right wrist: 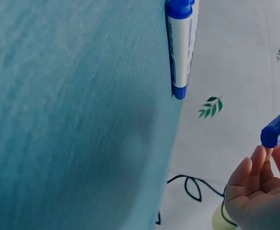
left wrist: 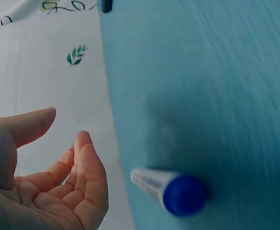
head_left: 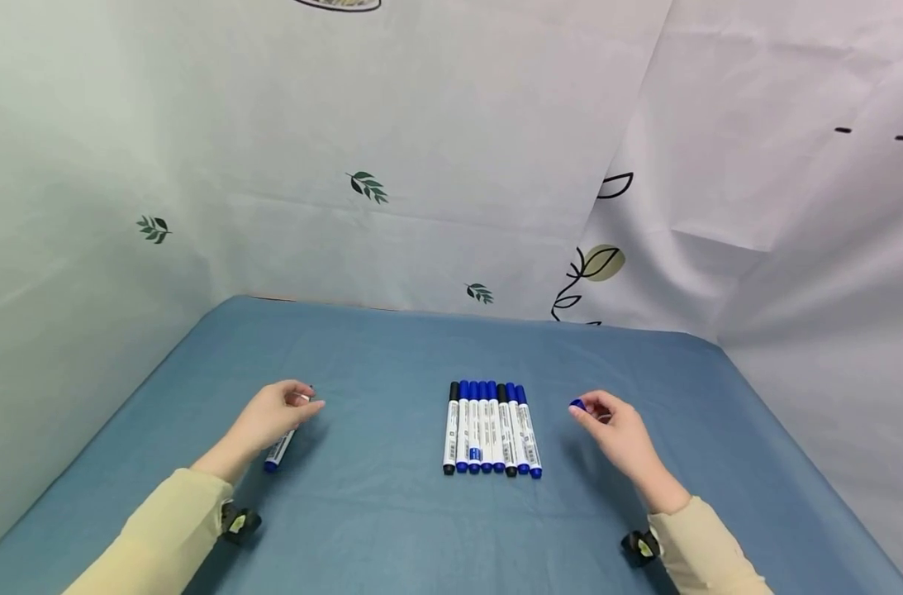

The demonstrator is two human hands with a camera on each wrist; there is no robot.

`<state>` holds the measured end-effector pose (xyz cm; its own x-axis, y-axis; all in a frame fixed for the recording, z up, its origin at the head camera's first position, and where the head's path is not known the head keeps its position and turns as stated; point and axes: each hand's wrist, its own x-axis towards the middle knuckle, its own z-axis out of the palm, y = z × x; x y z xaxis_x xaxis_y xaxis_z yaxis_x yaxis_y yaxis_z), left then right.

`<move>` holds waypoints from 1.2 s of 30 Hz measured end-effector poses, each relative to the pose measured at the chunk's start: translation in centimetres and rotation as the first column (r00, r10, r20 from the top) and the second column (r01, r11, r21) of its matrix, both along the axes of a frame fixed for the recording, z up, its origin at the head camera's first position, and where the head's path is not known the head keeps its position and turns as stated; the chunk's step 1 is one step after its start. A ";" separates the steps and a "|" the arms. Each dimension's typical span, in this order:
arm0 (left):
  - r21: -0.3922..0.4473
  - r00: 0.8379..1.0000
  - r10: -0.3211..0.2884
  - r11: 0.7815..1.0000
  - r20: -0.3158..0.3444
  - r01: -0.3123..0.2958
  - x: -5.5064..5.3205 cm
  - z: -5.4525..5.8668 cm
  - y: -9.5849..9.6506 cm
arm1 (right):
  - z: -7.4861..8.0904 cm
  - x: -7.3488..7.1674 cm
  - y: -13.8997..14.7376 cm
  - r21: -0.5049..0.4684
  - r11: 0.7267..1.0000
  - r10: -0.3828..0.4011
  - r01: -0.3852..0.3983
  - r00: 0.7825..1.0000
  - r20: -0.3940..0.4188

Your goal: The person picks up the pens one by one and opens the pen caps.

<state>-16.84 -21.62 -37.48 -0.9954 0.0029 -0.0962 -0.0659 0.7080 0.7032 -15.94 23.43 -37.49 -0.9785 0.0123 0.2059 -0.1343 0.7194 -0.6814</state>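
On the left of the table, my left hand hovers above a blue-ended whiteboard marker. In the left wrist view its thumb and fingers stand apart with nothing between them, and the marker lies beside them on the cloth. My right hand pinches another marker by its blue end, above the cloth to the right of the row. Most of that marker is hidden by the hand. Between the hands lies a neat row of several white markers, mostly with blue caps and a couple with black.
A blue cloth covers the table. White fabric printed with leaves hangs behind it and along both sides. Each wrist wears a small black camera, one by the left sleeve and one by the right sleeve.
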 end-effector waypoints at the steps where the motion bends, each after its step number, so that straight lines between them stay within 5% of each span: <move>1: 0.009 1.000 -0.005 1.000 0.001 0.005 0.0 0.1 0.2 | 0.1 -0.1 0.2 -0.014 1.000 -0.007 0.007 1.000 0.021; 9: 0.067 0.999 -0.046 0.997 0.012 0.045 0.1 0.5 2.1 | 0.5 -0.6 1.3 -0.077 0.997 -0.010 0.022 0.988 0.156; 17: 0.104 0.996 -0.086 0.991 0.019 0.084 -0.2 0.7 4.2 | 0.5 -1.2 2.6 -0.198 0.980 0.057 0.006 0.949 0.311; 36: 0.174 0.990 -0.136 0.976 0.034 0.128 -1.1 0.1 9.4 | -0.8 -3.6 4.5 -0.322 0.947 0.168 -0.017 0.879 0.447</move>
